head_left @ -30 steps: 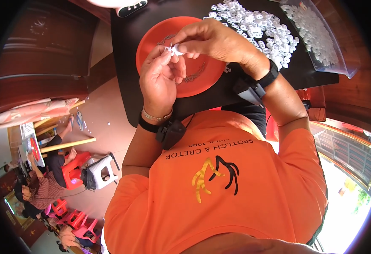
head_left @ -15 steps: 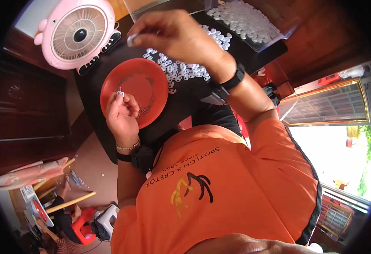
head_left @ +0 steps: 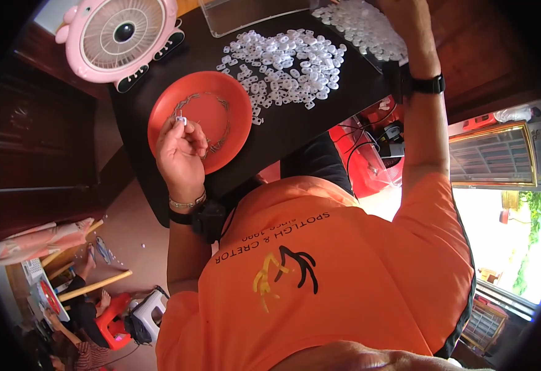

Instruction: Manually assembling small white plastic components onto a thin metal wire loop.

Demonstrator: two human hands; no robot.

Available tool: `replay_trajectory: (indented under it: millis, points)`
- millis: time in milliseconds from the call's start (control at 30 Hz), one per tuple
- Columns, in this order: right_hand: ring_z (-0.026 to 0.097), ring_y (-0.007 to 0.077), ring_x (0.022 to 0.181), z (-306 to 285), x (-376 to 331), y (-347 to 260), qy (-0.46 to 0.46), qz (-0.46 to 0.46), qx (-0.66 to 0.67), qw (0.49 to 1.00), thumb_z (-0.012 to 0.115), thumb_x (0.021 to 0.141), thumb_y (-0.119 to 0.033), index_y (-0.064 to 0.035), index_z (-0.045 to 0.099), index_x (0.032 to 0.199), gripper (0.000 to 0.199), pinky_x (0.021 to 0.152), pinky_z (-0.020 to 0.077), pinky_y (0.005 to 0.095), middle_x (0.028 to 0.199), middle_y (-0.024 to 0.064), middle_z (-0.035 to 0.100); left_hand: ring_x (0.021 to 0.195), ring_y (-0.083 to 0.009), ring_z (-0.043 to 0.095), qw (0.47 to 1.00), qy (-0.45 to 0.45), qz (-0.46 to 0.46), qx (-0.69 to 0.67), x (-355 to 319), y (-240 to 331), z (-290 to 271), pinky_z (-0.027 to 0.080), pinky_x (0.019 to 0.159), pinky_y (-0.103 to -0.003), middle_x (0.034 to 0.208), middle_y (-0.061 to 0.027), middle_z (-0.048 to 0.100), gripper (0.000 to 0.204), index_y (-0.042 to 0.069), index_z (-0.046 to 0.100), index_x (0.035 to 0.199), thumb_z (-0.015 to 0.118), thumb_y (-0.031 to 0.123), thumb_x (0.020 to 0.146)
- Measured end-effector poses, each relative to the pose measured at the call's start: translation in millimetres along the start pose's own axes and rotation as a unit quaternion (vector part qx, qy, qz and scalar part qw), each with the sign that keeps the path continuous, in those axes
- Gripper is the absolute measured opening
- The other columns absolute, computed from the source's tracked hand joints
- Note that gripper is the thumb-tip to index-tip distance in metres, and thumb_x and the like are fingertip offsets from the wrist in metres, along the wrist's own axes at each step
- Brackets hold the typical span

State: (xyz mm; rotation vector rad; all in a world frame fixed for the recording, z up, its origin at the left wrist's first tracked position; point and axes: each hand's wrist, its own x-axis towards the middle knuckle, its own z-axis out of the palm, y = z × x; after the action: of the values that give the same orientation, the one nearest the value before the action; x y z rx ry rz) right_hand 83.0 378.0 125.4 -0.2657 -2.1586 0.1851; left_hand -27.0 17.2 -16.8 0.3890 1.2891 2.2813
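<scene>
Pinching a small white plastic piece (head_left: 182, 120) between its fingertips, the left hand (head_left: 181, 154) hovers over the orange plate (head_left: 236, 139) at about nine o'clock in the head view, the plate resting on a dark table (head_left: 295, 127) and holding thin metal bits in a loose ring. Toward twelve o'clock a spread of white plastic pieces (head_left: 283, 62) lies on the table, and a second heap (head_left: 357, 25) lies at one o'clock. The right hand (head_left: 406, 15) reaches to that heap's edge; its grip is cut off, so I cannot tell. At eleven o'clock stands a pink fan (head_left: 119, 37).
</scene>
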Motion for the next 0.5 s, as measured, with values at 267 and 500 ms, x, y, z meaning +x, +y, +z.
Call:
replay_trajectory:
  millis: [267, 500]
  points:
    - [0.06, 0.0125, 0.066, 7.2, -99.5, -82.6, -0.409, 0.052, 0.254, 0.875, 0.068, 0.083, -0.012, -0.0042, 0.068, 0.091, 0.012, 0.057, 0.0468, 0.0281, 0.074, 0.0054, 0.065, 0.058, -0.0147, 0.046, 1.0, 0.013, 0.005, -0.013, -2.4, -0.8, -2.0, 0.032, 0.049, -0.025, 0.068, -0.007, 0.051, 0.019, 0.006, 0.05, 0.08, 0.045, 0.018, 0.092]
    - [0.061, 0.029, 0.081, 55.1, -223.0, -88.0, -0.65, 0.009, 0.326, 0.687, 0.059, 0.088, -0.02, -0.0007, 0.066, 0.092, 0.021, 0.073, 0.0492, 0.0358, 0.089, 0.0149, 0.064, 0.058, -0.0146, 0.048, 1.0, -0.006, 0.0, -0.029, -2.1, 3.1, 5.0, 0.033, 0.049, -0.025, 0.066, -0.0069, 0.052, 0.018, 0.005, 0.051, 0.078, 0.045, 0.016, 0.092]
